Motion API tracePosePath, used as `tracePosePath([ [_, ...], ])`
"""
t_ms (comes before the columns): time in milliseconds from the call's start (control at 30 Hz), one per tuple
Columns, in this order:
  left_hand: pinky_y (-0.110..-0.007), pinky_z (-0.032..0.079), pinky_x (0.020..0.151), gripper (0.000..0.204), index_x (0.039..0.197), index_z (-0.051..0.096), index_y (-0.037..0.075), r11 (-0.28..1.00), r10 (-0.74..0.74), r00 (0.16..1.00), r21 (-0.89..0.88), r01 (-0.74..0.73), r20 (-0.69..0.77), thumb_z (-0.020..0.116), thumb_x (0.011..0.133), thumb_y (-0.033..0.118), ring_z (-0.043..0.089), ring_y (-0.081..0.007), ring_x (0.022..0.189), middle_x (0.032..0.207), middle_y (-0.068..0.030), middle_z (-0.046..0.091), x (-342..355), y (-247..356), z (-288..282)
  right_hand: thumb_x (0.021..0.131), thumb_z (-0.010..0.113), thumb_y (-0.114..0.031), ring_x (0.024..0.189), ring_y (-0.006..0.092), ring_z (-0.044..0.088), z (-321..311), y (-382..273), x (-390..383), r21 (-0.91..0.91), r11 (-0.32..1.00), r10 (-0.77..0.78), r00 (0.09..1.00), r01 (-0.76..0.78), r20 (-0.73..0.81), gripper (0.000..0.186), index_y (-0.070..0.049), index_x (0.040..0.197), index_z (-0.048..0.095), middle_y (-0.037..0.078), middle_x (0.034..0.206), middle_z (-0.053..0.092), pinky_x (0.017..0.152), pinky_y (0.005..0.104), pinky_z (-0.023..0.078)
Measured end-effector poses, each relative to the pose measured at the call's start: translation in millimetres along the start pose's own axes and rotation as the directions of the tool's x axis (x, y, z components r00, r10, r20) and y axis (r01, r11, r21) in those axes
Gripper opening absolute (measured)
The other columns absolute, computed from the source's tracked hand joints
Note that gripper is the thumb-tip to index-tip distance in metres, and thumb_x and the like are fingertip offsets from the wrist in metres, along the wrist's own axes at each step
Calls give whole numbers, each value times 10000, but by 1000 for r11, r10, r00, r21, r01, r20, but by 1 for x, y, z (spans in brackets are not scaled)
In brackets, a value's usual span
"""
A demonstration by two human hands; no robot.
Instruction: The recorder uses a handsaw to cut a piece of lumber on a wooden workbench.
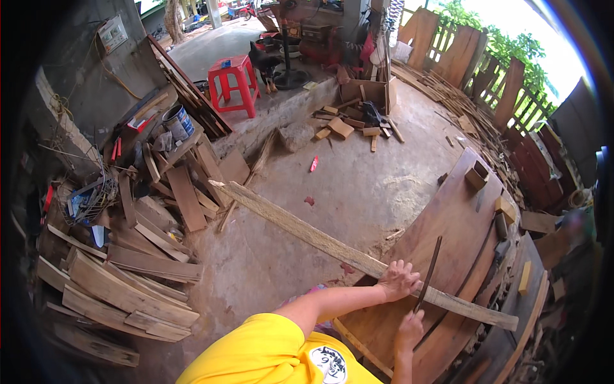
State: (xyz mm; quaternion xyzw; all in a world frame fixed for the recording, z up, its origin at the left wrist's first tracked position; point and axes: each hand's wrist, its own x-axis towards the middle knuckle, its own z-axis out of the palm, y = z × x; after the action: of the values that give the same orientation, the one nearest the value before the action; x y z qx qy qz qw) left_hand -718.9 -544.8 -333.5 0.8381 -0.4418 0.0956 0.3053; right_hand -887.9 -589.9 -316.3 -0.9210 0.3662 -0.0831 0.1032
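Observation:
A long, rough, pale wooden plank (pixel 307 233) slants from the middle of the view down to the right, lying across a wooden work table (pixel 441 217). My left hand (pixel 399 281) grips the plank near the table's left edge, fingers bent over it. Just below, my right hand (pixel 409 329) is closed around the lower end of a long, thin, dark, bar-like tool (pixel 432 265). That tool stands steeply across the plank beside my left hand; its exact kind cannot be made out. The plank's left part sticks out over the floor.
Small wood blocks (pixel 504 208) sit on the table's right side. Stacked boards (pixel 128 294) fill the left. A red plastic stool (pixel 233 86) and a small dark animal (pixel 264 65) are on the raised step. Wood offcuts (pixel 342 127) lie below it; a fence (pixel 473 57) stands behind.

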Motion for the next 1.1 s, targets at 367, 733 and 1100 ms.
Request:
tracePosePath([
  [367,-405,431,662,261,763,619,154,1000,-8,1000,-11,9,26,581,876,386,557,-279,791,810,-103,574,1,5,-4,973,476,-251,694,452,630,-12,-4,-9,-35,999,20,999,-18,49,216,-40,951,435,253,716,631,615,550,491],
  [733,-408,424,658,255,763,612,157,1000,-13,999,8,12,31,574,876,382,554,-276,793,812,-99,570,3,6,-7,982,457,-241,720,466,627,-13,1,-21,-69,997,49,993,-42,109,211,-31,972,448,271,733,634,629,559,486],
  [1100,-419,429,682,265,777,615,152,1000,-12,1000,-5,12,0,561,883,389,550,-279,810,816,-104,556,-3,0,-5,968,492,-251,710,449,637,-17,4,-33,-67,998,4,995,3,98,222,-40,982,427,250,728,639,621,552,496],
])
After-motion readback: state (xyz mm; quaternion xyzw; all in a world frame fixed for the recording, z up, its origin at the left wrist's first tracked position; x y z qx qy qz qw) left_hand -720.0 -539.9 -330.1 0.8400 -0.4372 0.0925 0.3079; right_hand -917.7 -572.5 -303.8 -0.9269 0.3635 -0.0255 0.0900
